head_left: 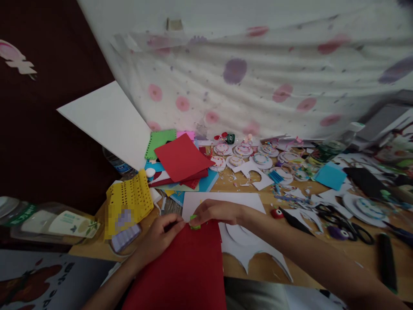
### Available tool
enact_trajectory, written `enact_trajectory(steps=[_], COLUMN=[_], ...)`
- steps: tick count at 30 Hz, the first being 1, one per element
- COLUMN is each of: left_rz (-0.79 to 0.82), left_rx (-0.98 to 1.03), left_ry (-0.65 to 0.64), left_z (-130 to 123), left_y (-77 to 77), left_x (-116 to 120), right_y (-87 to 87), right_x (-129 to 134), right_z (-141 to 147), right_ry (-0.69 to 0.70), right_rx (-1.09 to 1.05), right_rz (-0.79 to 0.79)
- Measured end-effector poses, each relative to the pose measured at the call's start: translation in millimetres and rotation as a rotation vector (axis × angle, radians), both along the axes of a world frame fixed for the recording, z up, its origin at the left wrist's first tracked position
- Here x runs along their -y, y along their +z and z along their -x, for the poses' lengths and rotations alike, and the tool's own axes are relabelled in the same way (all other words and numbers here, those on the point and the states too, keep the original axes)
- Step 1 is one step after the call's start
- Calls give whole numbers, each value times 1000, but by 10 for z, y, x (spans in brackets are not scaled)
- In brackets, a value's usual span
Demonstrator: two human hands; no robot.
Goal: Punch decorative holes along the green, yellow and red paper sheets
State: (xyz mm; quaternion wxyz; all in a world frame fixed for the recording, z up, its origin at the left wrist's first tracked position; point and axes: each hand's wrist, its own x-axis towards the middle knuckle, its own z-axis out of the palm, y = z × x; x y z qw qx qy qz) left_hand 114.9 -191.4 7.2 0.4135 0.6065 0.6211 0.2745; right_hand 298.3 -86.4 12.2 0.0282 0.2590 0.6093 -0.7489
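Note:
A large sheet of red paper (190, 267) reaches from my lap up to the table's front edge. My left hand (163, 234) pinches its upper left corner between thumb and fingers. My right hand (219, 212) comes across from the right, its fingers closed on a small bright green paper punch (195, 222) at the sheet's top edge. The punch is partly covered by my fingers, so its jaws do not show. Under my right forearm lie white sheets (240, 200) and a cut-out white piece with curved edges (254, 252).
Coloured papers (183, 157) are stacked behind my hands. A yellow sheet full of holes (129, 198) stands at the left near a plastic bottle (48, 221). Several beaded white discs (261, 160) line the back; scissors (345, 224) and a purple gadget (338, 233) lie right.

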Motion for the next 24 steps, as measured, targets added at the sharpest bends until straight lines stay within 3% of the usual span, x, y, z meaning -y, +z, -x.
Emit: enact_trajectory(steps=[6,13,20,24], left_rz=[10,33,59,54], left_rx=[-27,-54,-49,-57], left_ry=[-13,-15,-32,-40], left_z=[0,5,-28,-14], left_y=[-20,-36,-33,-59], left_x=[-14,-52,-93,-100], right_y=[-107,-92,-124,-120], right_x=[-21,-35,-36,-67], right_z=[-49,-45,-19,-24], right_ry=[25,56,9,42], right_rx=[48,129,91,133], right_rz=[-97,-204,-118,-185])
